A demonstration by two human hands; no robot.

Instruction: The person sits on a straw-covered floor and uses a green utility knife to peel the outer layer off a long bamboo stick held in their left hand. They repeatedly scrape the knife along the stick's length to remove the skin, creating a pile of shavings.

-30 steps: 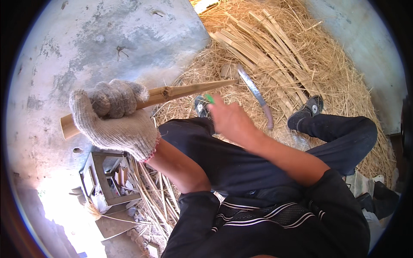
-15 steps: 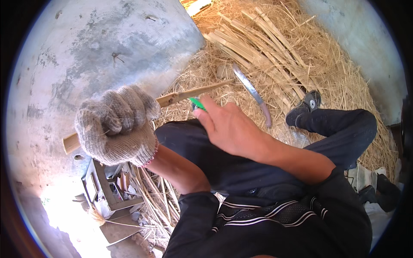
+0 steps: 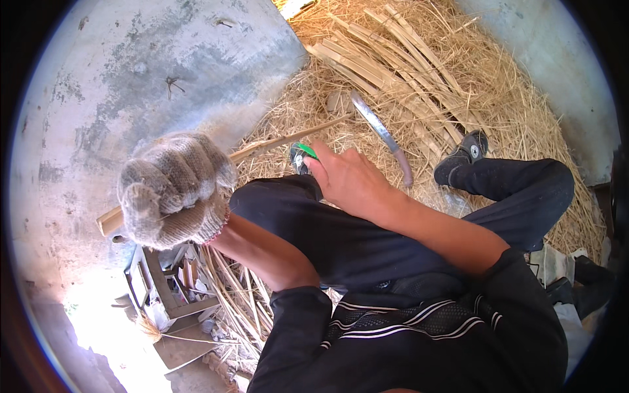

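Observation:
My left hand (image 3: 173,190), in a grey knitted glove, is closed around a long bamboo strip (image 3: 278,143). One end of the strip juts out at the lower left, and its thin tip reaches right over the straw. Beside the strip's right half is my bare right hand (image 3: 357,180), its fingers curled around a small green tool (image 3: 306,150). Only the green part of that tool shows; its blade or working edge cannot be made out. Beyond my right hand, a long curved knife (image 3: 381,130) with a brown handle lies on the straw.
Split bamboo strips (image 3: 400,72) lie piled on the straw (image 3: 517,105) at the back. A pale wall (image 3: 164,72) rises at the left. Near my left elbow are a wooden frame (image 3: 160,285) with debris and more thin strips (image 3: 239,301). My bent legs (image 3: 517,196) flank the work area.
The bamboo strip has rolled in my gloved hand and now shows a narrower side. My right hand with the green tool has shifted slightly up and to the right.

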